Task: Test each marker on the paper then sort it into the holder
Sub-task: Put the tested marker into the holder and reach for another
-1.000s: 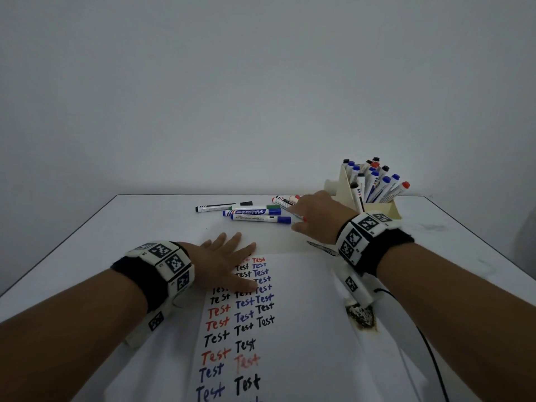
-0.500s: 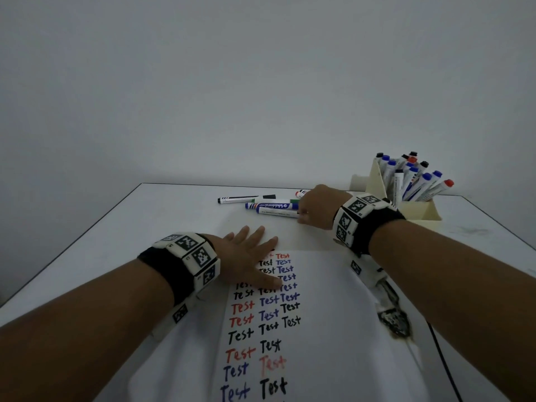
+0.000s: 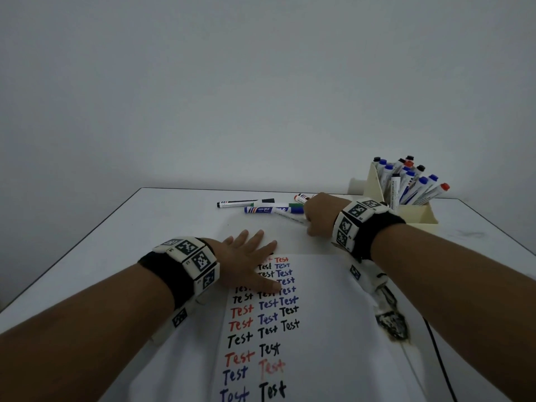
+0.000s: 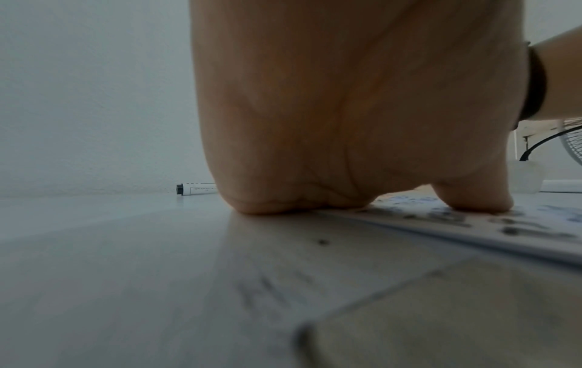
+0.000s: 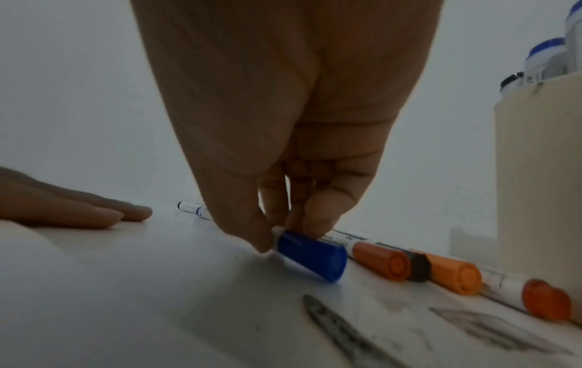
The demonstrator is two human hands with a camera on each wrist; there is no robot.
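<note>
My right hand (image 5: pixel 283 139) pinches the blue-capped marker (image 5: pixel 310 257) lying on the counter (image 3: pixel 179 216), near the holder (image 3: pixel 417 219). My left hand (image 3: pixel 246 256) lies flat, fingers (image 3: pixel 268 247) spread, pressing the paper (image 3: pixel 319 343).

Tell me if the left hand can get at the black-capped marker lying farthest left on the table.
Probably yes. The left hand lies flat on the paper, holding nothing, and only bare table shows between it and the black-capped marker.
</note>
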